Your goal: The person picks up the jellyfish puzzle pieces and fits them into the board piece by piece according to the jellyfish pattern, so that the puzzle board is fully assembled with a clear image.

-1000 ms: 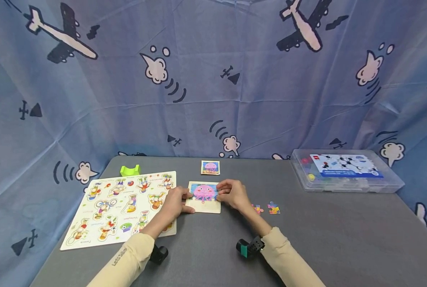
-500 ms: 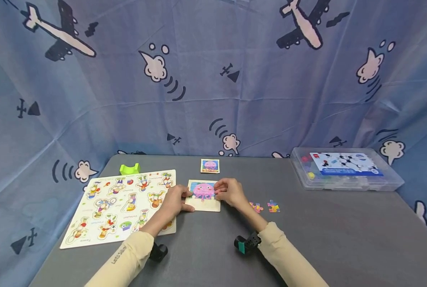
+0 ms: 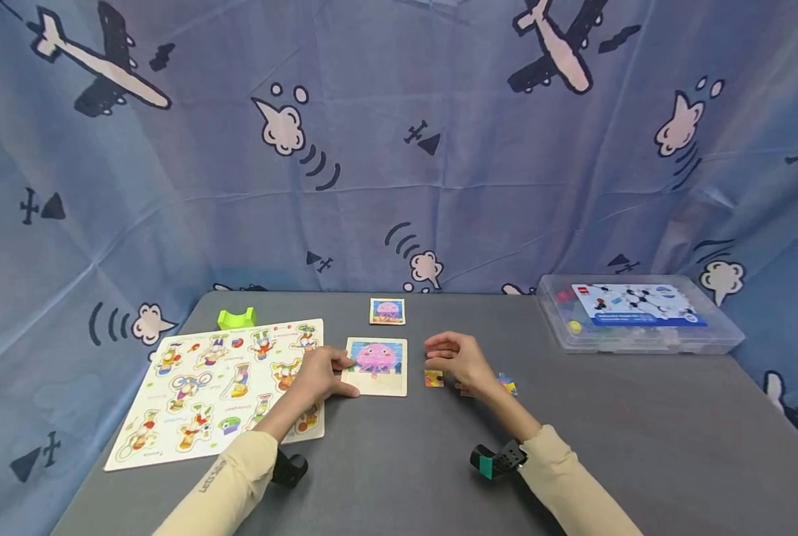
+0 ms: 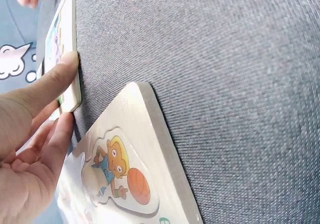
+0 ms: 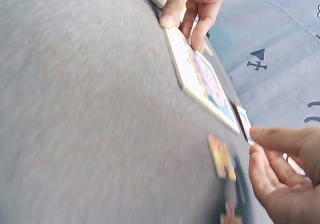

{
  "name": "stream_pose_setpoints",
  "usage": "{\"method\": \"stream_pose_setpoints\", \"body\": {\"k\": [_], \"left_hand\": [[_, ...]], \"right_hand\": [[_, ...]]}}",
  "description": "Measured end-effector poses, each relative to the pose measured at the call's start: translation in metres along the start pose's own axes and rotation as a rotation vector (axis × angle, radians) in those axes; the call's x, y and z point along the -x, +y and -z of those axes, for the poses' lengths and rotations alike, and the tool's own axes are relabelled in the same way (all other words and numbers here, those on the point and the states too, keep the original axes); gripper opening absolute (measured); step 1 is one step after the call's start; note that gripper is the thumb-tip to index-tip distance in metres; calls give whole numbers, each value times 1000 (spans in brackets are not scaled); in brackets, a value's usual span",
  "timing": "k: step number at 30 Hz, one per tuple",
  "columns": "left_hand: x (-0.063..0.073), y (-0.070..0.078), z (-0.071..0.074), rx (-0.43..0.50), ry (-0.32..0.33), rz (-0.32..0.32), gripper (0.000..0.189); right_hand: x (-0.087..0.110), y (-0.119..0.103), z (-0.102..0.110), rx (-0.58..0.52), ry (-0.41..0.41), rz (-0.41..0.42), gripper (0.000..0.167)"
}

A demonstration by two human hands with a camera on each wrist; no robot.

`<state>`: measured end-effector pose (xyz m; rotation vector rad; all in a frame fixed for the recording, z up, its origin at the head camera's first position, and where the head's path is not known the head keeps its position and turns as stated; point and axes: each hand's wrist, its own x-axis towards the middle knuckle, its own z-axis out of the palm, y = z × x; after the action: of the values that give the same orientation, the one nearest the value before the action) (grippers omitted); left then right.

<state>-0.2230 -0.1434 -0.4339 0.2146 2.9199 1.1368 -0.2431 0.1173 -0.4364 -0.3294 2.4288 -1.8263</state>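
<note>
A small wooden jigsaw board lies mid-table, its upper part filled with a pink octopus picture and its lower strip bare wood. My left hand grips it at the left side, with the thumb by the near corner; the left wrist view shows the thumb on its edge. To the right, my right hand hovers over loose jigsaw pieces, fingers loosely bent and holding nothing. One yellow piece shows just below its fingertips, and a blue-and-yellow piece is partly hidden behind the wrist.
A small octopus picture card lies behind the board. At left is a large wooden puzzle board with sports figures, a green plastic block behind it. A clear plastic box stands back right, in front of a blue curtain.
My right hand has let go at the jigsaw board's right edge and moved right, over the loose pieces. The yellow piece has come into sight. My left hand keeps its grip.
</note>
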Motion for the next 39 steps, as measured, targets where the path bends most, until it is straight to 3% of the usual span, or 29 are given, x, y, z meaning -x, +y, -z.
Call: {"method": "stream_pose_setpoints", "body": {"k": [10,17,30,39], "left_hand": [[-1,4,2,-15,-53,76,48],[0,3,3,-7,-62,69,48],[0,6,4,-31,-80,27,47],[3,8,11,-52,-122,-14,45]], "right_hand": [[21,10,21,-6,-90,82,33],[27,20,25,7,-121,109,32],[22,19,26,239,-119,140,28],[15,18,20,357,-79,86,22]]}}
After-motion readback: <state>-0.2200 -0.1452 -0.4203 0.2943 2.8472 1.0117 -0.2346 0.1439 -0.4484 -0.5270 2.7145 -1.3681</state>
